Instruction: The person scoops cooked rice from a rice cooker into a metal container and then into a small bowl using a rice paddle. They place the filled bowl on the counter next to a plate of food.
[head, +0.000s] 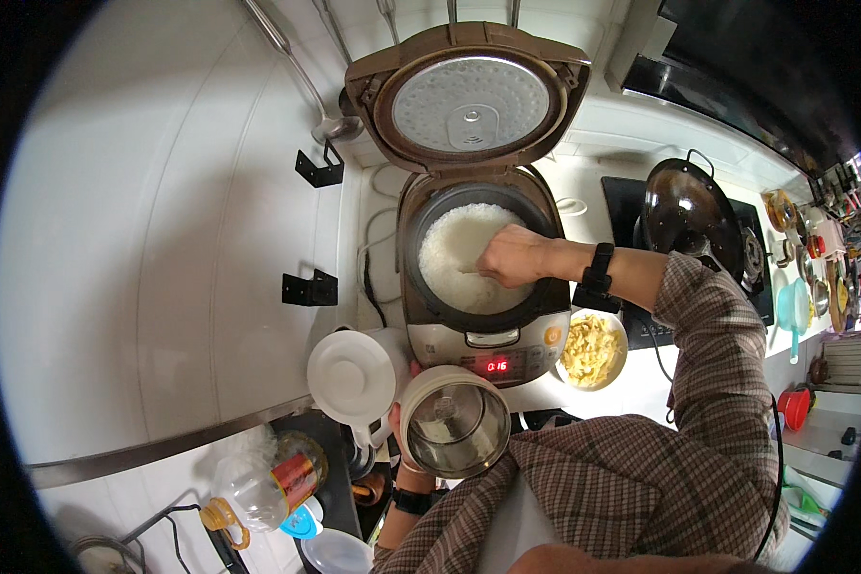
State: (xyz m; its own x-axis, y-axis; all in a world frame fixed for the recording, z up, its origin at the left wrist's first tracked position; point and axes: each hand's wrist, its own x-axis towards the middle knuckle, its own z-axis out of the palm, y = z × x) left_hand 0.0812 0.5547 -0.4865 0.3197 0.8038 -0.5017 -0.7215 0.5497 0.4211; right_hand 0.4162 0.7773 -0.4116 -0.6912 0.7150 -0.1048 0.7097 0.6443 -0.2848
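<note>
Cooked white rice fills the dark inner pot of a rice cooker, whose brown lid stands raised. My right hand is inside the pot, its fingers curled low over the rice. Whatever those fingers may grip is hidden beneath them. My left hand holds a cream-coloured container with a shiny metal inside, in front of the cooker. The container's mouth faces me, and I see no food in it. Most of the left hand's fingers are behind its wall.
A white pitcher stands left of the container. Right of the cooker is a bowl of yellow food. A dark wok sits on the black cooktop. Black brackets stick out from the left wall.
</note>
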